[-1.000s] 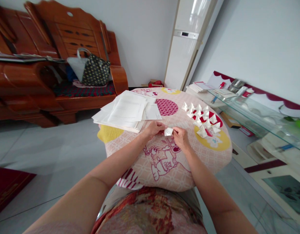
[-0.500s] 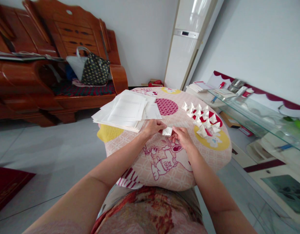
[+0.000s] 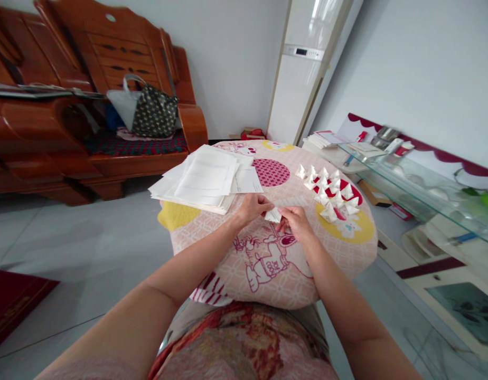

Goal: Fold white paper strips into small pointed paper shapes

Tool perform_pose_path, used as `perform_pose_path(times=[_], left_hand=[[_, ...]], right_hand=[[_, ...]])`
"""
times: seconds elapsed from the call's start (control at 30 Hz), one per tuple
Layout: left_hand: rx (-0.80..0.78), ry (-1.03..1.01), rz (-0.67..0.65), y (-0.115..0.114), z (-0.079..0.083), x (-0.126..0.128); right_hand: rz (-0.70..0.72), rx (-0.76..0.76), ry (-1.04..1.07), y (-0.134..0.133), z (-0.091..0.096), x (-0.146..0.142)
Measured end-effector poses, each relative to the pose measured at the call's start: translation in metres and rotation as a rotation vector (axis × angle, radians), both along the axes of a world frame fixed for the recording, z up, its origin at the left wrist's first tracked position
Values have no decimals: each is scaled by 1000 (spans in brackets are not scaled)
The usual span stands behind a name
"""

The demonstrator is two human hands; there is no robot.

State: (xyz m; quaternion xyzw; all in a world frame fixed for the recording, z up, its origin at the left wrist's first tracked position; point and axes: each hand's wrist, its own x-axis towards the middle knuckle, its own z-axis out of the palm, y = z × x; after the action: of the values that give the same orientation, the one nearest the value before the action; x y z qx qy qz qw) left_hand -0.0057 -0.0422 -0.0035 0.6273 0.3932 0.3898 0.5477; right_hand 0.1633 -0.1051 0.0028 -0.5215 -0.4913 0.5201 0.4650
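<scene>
The small folded paper [image 3: 273, 215] is held over the middle of the surface [image 3: 347, 258], about midway between its left and right edges. The left hand [image 3: 252, 207] and right hand [image 3: 296, 221] each pinch it, fingertips closed, palms off it. To fold cleanly, best line up the edges and press each crease lightly. White folded pieces [image 3: 338, 200] stand toward the right edge, a paper stack [image 3: 206, 177] by the left. Compared with half a second ago, the paper looks more tilted and less square.
</scene>
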Motion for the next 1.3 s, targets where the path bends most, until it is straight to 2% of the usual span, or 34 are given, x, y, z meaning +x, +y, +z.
perform_pose_path(times=[0.17, 0.33, 0.4, 0.57, 0.73, 0.83, 1.0, 1.07, 1.2, 1.3], left_hand=[[64, 74, 64, 0, 6, -3], [152, 172, 98, -2, 9, -4], [122, 140, 85, -2, 7, -3], [-72, -113, -32, -2, 5, -3], [-98, -65, -107, -1, 4, -5], [10, 57, -52, -2, 5, -3], [338, 221, 148, -7, 7, 4], [325, 228, 105, -6, 6, 4], [190, 170, -135, -1, 0, -1], [199, 174, -133, 0, -3, -2]], right_hand=[[133, -140, 41, -1, 2, 4], [161, -156, 25, -2, 3, 3], [147, -136, 16, -2, 3, 2], [108, -65, 4, -2, 2, 3], [73, -40, 1, -1, 2, 4], [72, -52, -6, -1, 3, 4], [23, -59, 27, -1, 2, 4], [10, -52, 46, -1, 1, 4], [16, -34, 43, -1, 2, 4], [39, -54, 45, -1, 3, 4]])
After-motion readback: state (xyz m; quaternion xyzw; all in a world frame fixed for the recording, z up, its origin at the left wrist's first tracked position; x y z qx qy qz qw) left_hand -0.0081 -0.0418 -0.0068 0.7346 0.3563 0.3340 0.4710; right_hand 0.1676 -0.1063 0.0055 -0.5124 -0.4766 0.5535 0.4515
